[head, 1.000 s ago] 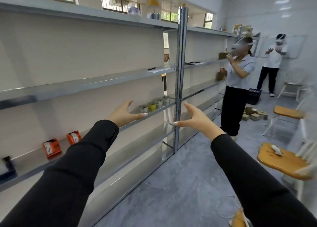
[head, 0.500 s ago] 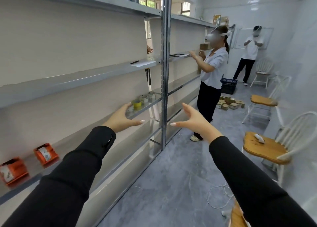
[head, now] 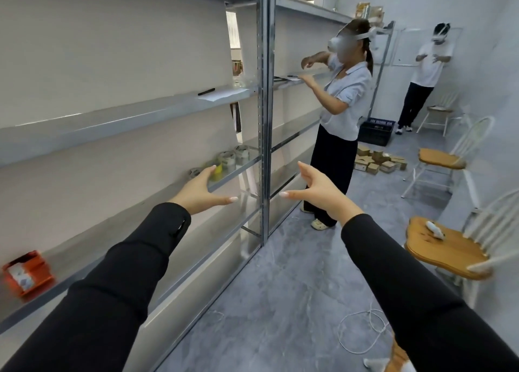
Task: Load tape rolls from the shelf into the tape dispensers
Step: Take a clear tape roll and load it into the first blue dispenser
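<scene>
Several tape rolls (head: 233,158) stand in a row on a grey metal shelf (head: 247,163), near the upright post; one is yellow, the others pale. My left hand (head: 200,192) is stretched out just in front of the nearest rolls, fingers apart, holding nothing. My right hand (head: 314,187) reaches forward beside it over the aisle, also empty with fingers spread. An orange tape dispenser (head: 25,273) sits on the same shelf far to the left, blurred.
A person in a pale shirt (head: 341,113) stands at the shelving just ahead. Another person (head: 424,74) stands at the far wall. Wooden chairs (head: 446,248) line the right side. A white cable (head: 359,332), small boxes (head: 376,161) and a dark crate (head: 376,130) lie on the floor.
The view has moved forward along the shelving toward the tape rolls. One dispenser slid out of view at the left. Both hands stay outstretched and empty.
</scene>
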`<state>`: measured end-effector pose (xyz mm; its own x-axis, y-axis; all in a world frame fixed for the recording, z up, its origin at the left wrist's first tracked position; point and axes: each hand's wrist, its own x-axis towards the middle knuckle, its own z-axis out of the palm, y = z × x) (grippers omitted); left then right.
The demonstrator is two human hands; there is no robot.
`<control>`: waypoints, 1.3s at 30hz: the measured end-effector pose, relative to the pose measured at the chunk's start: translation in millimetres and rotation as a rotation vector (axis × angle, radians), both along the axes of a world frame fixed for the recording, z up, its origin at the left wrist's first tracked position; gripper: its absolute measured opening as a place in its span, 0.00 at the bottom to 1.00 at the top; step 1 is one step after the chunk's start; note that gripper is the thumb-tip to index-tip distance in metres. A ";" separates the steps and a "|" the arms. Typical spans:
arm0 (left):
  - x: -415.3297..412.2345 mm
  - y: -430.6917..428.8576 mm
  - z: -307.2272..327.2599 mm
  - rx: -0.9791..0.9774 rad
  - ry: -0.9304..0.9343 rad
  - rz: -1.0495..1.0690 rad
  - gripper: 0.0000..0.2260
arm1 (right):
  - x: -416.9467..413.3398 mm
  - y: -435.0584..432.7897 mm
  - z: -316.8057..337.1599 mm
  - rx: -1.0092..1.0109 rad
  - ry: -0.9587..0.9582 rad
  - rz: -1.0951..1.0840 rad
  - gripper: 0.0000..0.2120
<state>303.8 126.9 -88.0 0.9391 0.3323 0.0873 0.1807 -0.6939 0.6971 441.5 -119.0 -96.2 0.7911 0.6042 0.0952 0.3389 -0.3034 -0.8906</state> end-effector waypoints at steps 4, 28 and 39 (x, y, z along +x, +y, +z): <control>33.7 25.8 -7.2 -0.009 0.014 0.022 0.46 | 31.2 27.5 -8.0 -0.017 -0.002 0.034 0.50; 269.5 111.3 -39.0 -0.086 0.048 0.105 0.45 | 271.7 127.5 -24.9 -0.040 0.067 0.124 0.50; 343.3 165.7 -72.2 -0.106 0.094 0.221 0.44 | 368.1 192.6 -53.0 -0.072 0.128 0.224 0.48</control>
